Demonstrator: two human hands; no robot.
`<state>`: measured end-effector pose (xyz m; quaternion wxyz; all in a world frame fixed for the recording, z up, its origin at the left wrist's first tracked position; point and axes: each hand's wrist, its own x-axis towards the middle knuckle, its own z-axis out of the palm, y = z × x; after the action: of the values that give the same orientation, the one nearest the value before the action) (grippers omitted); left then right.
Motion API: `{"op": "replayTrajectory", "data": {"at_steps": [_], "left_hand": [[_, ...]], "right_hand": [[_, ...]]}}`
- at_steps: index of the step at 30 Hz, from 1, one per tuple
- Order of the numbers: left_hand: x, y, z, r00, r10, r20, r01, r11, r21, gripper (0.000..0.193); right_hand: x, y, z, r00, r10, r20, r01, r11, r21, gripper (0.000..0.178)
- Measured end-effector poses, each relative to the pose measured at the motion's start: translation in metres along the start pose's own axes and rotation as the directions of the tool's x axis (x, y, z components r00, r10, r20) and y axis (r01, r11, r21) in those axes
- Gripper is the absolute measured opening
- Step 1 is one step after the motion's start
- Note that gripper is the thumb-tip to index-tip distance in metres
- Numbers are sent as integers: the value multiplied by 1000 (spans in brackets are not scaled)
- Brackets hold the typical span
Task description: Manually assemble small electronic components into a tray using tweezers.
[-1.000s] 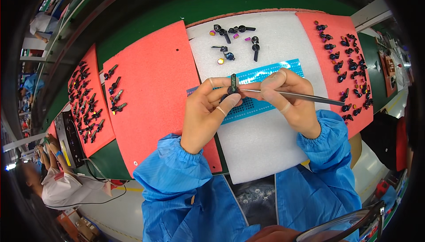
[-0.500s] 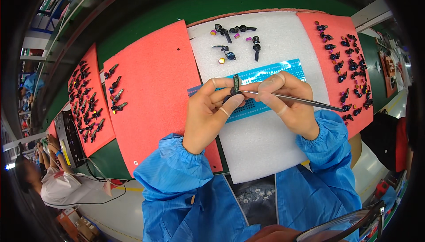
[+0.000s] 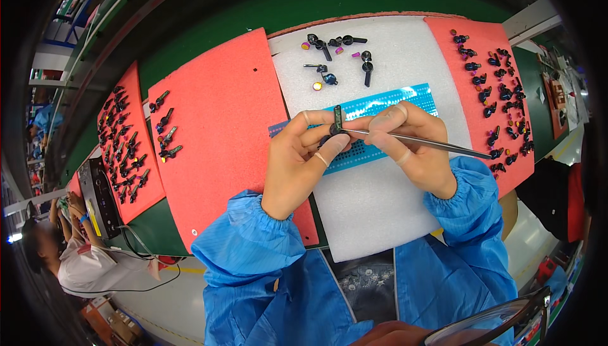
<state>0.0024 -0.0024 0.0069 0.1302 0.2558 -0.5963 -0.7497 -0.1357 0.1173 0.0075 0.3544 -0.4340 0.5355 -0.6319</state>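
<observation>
My left hand (image 3: 296,159) pinches a small black earbud part (image 3: 337,118) between thumb and fingers, its stem pointing up. A narrow green strip shows along that stem; the rounded end is partly hidden by my fingertips. In my right hand (image 3: 415,150) is a pair of slim metal tweezers (image 3: 443,146), held slantwise. Their tip meets the earbud part near the base of its stem. Pale finger cots cover several of my fingertips. Beneath both hands lies a blue perforated mat (image 3: 405,100), on a white foam sheet (image 3: 373,213).
Several black earbud parts (image 3: 367,67) with small yellow-purple discs (image 3: 317,86) lie on the white foam's far end. Pink foam sheets (image 3: 221,118) flank it; the right pink sheet (image 3: 468,102) and far-left sheet carry many more. A black box (image 3: 98,194) with cables stands left, near another person (image 3: 82,264).
My hands, the tweezers and the earbud part keep practically the same position. The person at the far left has shifted slightly.
</observation>
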Motion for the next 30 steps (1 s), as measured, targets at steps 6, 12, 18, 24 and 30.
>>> {"op": "replayTrajectory", "data": {"at_steps": [6,12,18,24,30], "left_hand": [[0,-1,0,1000,8,0,-8,1000,-17,24],[1,-6,-2,1000,29,-8,-29,999,-15,24],[2,-7,-2,999,32,-5,-32,999,-31,24],[1,-7,-3,1000,25,-9,-25,1000,-5,24],[0,-3,-1,1000,28,-5,-28,1000,0,23]], "right_hand": [[0,-1,-1,1000,30,9,-30,999,-19,6],[0,1,0,1000,28,-1,-28,999,-17,7],[0,2,0,1000,25,-3,-25,1000,-5,7],[0,-2,1,999,42,0,-42,999,-9,8],[-1,0,0,999,49,-4,-49,999,-12,8]]}}
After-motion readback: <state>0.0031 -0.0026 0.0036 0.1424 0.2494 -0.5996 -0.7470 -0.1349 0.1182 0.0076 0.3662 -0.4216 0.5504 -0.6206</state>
